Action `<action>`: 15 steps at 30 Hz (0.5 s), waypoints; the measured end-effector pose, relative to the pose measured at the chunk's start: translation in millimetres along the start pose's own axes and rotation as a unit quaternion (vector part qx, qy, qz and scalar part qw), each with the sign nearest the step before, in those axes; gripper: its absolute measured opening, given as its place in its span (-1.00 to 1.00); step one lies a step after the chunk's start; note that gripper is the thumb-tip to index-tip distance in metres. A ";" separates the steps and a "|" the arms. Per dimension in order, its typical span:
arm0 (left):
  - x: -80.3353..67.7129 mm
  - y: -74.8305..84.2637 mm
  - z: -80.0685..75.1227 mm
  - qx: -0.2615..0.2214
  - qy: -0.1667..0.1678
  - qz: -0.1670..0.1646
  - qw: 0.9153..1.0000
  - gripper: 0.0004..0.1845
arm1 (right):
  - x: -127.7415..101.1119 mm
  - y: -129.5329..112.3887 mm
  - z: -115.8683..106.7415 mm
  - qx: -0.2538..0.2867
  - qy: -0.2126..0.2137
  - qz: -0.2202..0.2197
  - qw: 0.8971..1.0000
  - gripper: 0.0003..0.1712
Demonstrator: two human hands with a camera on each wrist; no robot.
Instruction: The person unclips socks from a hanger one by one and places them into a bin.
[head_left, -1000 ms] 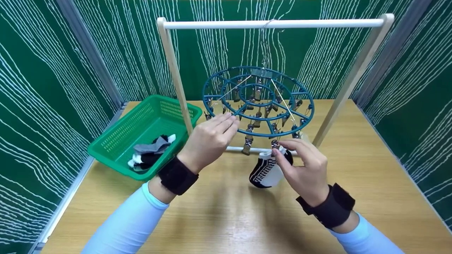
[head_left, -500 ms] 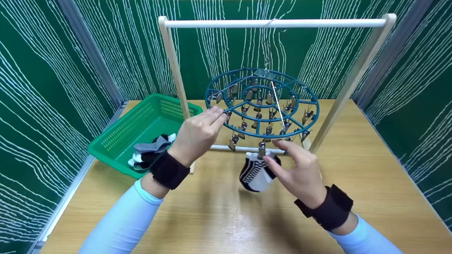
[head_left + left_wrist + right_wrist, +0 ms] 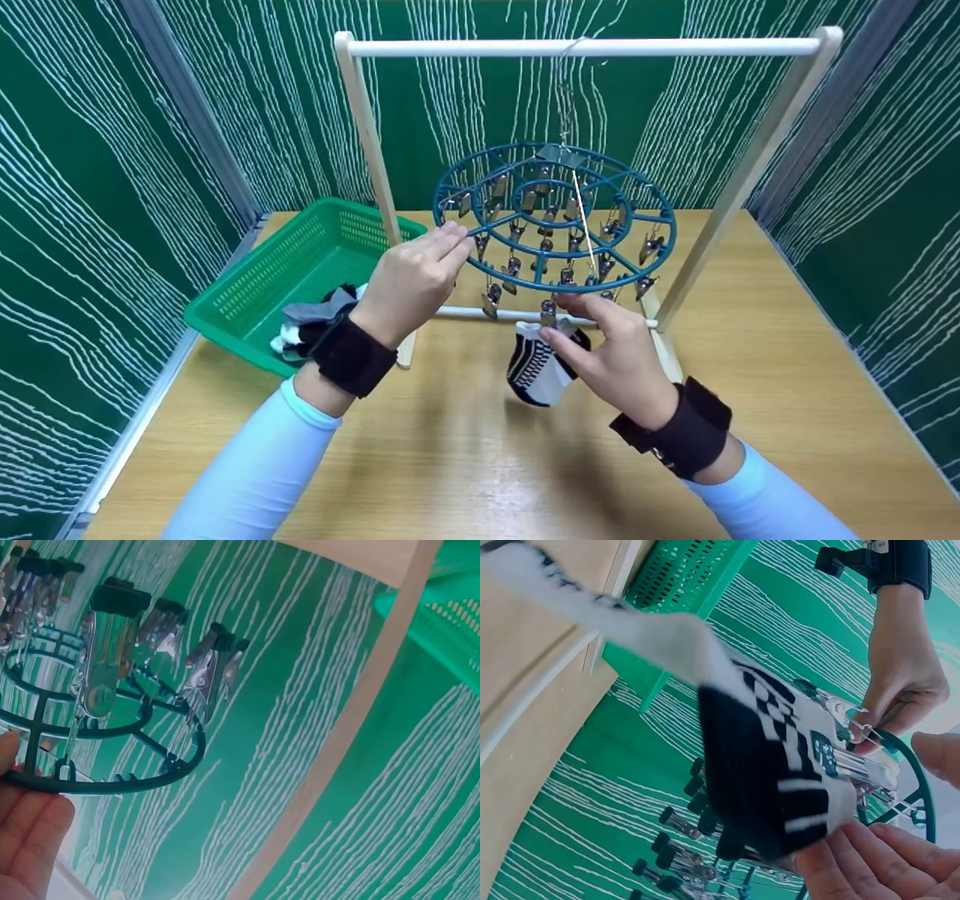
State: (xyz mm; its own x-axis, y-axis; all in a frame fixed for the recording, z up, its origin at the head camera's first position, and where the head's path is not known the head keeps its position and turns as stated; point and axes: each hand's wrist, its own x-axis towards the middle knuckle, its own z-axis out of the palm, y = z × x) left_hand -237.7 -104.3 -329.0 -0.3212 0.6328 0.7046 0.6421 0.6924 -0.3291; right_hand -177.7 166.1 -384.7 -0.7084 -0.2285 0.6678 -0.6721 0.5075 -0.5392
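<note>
A round blue-green clip hanger (image 3: 555,286) with metal clips hangs from the white bar of a wooden rack. My left hand (image 3: 420,281) pinches its rim at the left; in the left wrist view, fingers (image 3: 34,836) lie under the ring (image 3: 135,784). One black-and-white patterned sock (image 3: 538,371) dangles from a metal clip (image 3: 548,312) at the front. Beside that clip is my right hand (image 3: 619,356), thumb and fingers spread apart. In the right wrist view the fingers (image 3: 877,862) touch the sock (image 3: 765,765) near its clipped end, while the thumb (image 3: 937,757) stands off the clip.
A green plastic basket (image 3: 225,341) holding dark, grey and white socks (image 3: 311,315) stands left on the wooden table (image 3: 480,480). The rack's right post (image 3: 739,180) and top bar (image 3: 465,48) frame the hanger. Green walls with white streaks surround the table.
The hanger has turned, carrying the clipped sock a little left. My left hand has shifted left with the rim. My right hand has let go of the clip and followed it left.
</note>
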 end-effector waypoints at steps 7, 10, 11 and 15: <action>-1.9 -0.8 3.4 -0.005 0.003 -0.004 1.000 -0.82 | 7.4 -0.3 3.8 0.022 -0.038 0.072 0.996 -0.70; -2.9 -1.1 4.6 -0.008 0.004 -0.009 1.000 -0.82 | 10.1 0.4 6.3 0.038 -0.048 0.092 0.994 -0.70; -3.0 -1.1 5.0 -0.008 0.003 -0.011 1.000 -0.81 | 10.9 0.8 7.2 0.043 -0.050 0.094 0.993 -0.72; -3.0 -0.6 6.4 -0.013 -0.001 -0.020 1.000 -0.81 | 13.1 3.4 9.6 0.047 -0.048 0.086 0.994 -0.80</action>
State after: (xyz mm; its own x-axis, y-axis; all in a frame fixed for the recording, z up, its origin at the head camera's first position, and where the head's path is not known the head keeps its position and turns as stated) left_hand -241.6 -104.4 -335.0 -0.3484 0.6053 0.7157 0.6461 0.7082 -0.2844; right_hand -191.3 156.8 -382.7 -0.8290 -0.2261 0.5115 -0.5530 0.4676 -0.6896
